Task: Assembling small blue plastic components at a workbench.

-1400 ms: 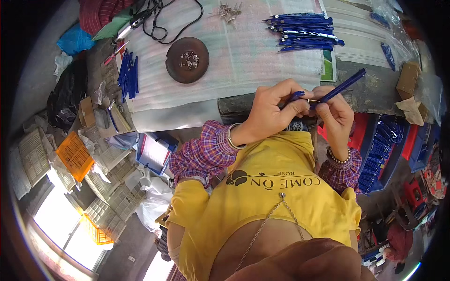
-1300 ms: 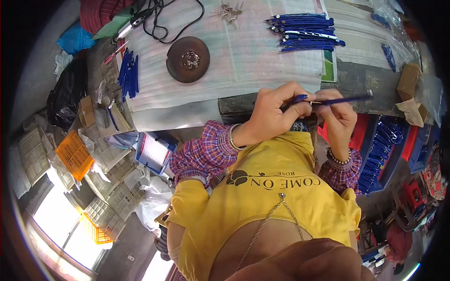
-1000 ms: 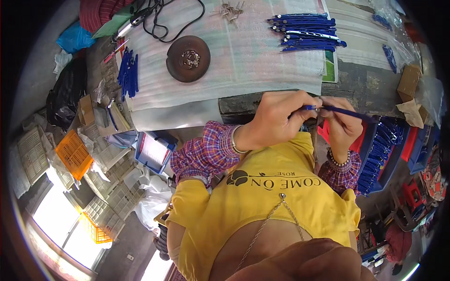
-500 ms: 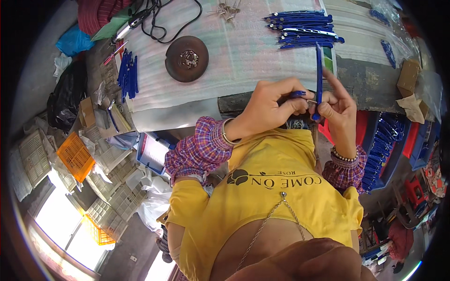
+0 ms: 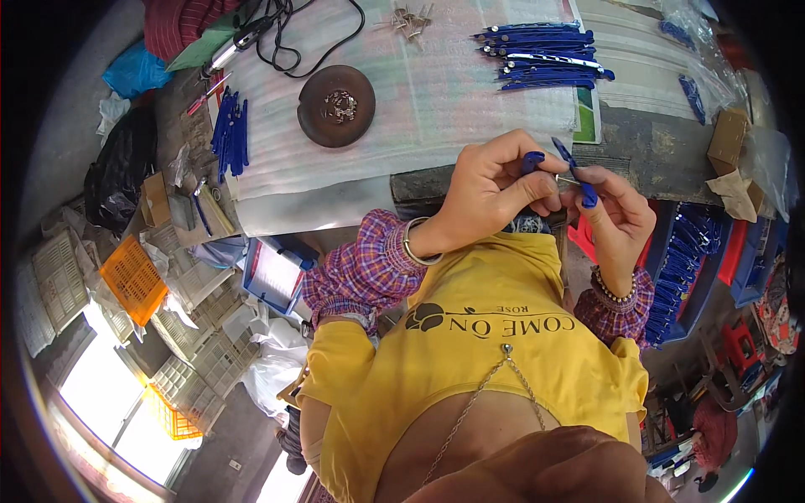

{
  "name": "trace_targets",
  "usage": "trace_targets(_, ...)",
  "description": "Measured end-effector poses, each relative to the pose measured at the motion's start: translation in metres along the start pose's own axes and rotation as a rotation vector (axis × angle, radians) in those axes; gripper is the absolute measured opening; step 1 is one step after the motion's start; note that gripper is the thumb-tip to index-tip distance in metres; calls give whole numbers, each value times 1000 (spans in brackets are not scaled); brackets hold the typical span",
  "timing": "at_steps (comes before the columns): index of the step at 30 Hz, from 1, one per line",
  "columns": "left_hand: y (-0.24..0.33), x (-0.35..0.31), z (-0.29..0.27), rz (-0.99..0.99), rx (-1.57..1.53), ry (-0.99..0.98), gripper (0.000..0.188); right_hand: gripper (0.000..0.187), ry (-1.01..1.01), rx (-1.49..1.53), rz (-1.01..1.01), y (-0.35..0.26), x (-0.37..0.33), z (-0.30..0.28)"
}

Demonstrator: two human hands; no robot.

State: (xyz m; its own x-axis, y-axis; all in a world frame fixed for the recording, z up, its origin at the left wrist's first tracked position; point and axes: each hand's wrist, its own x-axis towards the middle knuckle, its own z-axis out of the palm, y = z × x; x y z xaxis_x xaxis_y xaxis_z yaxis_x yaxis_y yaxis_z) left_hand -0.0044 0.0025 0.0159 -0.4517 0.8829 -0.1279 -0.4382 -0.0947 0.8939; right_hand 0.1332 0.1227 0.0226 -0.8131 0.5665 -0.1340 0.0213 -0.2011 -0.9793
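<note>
Above my lap, at the table's near edge, my two hands meet. My right hand (image 5: 617, 220) pinches a slim blue strip (image 5: 563, 151), which now tilts and looks short from this angle. My left hand (image 5: 495, 184) is closed on a thin metal piece (image 5: 567, 180) that reaches across to the strip. A blue part (image 5: 532, 161) shows by the left fingers; whether it belongs to the metal piece is unclear. Farther off lie a bundle of blue strips (image 5: 545, 71) with round metal spots and a brown round dish (image 5: 312, 126) holding small metal bits.
More blue strips (image 5: 228, 134) lie at the table's left, near a black cable (image 5: 289, 59) and a handheld tool (image 5: 226, 54). Small metal pieces (image 5: 409, 23) sit at the back. Blue bins (image 5: 683, 277) of strips stand at right, below a cardboard box (image 5: 728, 138).
The blue strip has swung from standing lengthwise to tilted, foreshortened. My right hand has turned and shifted slightly right; my left hand stays close beside it.
</note>
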Motion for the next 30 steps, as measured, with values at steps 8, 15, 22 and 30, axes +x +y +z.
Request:
trace_targets(8,-2,2,3,-17,-53,37,9,20,62,22,49,2,4,1)
trace_targets(15,-4,5,3,27,57,81,10,23,22,-3,-26,8,15,0)
trace_targets(22,-9,9,0,9,73,81,13,37,50,15,48,2,16,3)
trace_targets(30,-12,5,2,-3,90,87,12,34,11,24,110,11,14,-6)
